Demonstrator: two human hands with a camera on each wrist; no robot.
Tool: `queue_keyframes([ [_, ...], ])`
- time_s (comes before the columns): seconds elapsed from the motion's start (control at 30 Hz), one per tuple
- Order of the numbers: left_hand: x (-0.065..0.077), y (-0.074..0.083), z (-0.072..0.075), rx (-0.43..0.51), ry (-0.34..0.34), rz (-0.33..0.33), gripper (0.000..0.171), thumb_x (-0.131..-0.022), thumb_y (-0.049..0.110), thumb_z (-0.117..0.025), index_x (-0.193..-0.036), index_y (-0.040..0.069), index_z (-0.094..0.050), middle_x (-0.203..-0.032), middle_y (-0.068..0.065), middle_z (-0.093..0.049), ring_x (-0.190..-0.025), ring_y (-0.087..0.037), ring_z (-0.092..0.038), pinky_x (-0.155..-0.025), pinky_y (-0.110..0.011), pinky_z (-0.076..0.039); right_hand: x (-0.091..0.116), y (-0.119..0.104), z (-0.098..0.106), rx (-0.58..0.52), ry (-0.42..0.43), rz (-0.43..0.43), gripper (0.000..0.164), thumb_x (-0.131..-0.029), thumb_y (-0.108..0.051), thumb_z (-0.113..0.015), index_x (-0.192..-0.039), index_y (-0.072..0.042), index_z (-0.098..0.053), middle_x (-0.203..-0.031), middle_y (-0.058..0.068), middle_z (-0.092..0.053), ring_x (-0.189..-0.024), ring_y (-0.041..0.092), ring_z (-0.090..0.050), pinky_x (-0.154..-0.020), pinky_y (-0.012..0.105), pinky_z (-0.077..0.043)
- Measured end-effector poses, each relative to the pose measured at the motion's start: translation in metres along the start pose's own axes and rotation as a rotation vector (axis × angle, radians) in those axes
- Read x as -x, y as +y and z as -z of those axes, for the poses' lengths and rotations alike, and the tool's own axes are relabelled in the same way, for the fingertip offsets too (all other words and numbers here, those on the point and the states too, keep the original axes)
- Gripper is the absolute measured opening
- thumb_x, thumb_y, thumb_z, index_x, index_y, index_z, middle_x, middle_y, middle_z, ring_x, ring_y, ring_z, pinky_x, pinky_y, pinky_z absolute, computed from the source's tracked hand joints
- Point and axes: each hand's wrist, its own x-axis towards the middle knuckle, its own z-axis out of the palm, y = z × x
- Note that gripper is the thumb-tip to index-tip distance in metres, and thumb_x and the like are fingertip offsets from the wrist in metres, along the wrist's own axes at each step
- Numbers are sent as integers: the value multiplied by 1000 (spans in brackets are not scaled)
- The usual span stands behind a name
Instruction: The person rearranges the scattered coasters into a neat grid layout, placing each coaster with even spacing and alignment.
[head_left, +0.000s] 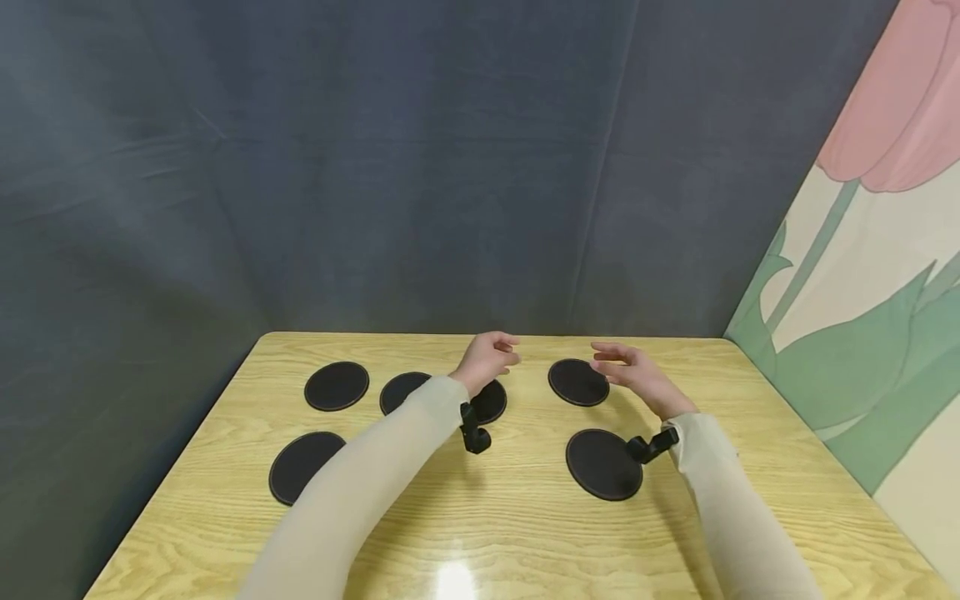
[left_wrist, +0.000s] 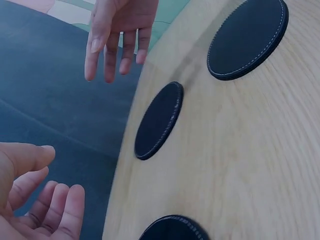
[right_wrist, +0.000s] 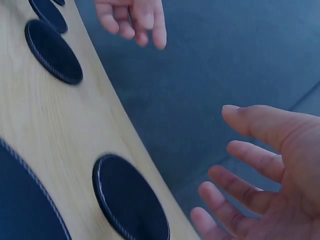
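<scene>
Both hands hover over the table with relaxed, slightly bent fingers and nothing in them. My left hand is above a black round coaster, its forearm covering part of another coaster. Toward the right, my right hand has its fingertips overlapping the edge of a back-row coaster. The palms face each other across a gap. In the left wrist view, stitching runs round the rim of a coaster; the right wrist view shows the same stitching on a coaster below the right hand.
Larger black round mats lie nearer the front, one at left and one at right. Another coaster sits at the back left. The wooden table meets a dark curtain behind and a tulip-patterned panel at right.
</scene>
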Motion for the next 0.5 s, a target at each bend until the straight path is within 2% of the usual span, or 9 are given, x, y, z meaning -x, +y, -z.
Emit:
queue_keyframes([
  [0.2,-5,-7,-25,-62,-28,-10,27,-91,8,-66,-118,5,-66,-107,-9,-60,-94,-18,-58,-78,-33,-56,-1,18,6,5,46,-13,60,-99,-28,-55,-148,1,-34,-144,31,-38,-131,41,-41,-109,56,-35],
  [0.33,-5,-13,-38,-35,-28,-6,27,-91,8,-66,-118,4,-66,-107,-10,-60,-93,-17,-57,-76,-31,-56,-2,32,7,-12,63,-29,61,-99,-25,-56,-147,4,-33,-142,33,-38,-129,40,-42,-107,55,-38],
  [0.5,-3,-21,-46,2,-17,9,30,-93,10,-64,-121,0,-63,-111,-13,-62,-96,-31,-61,-79,-38,-56,-6,44,9,5,58,-43,62,-98,-24,-57,-147,6,-33,-142,33,-39,-124,42,-48,-101,51,-45],
])
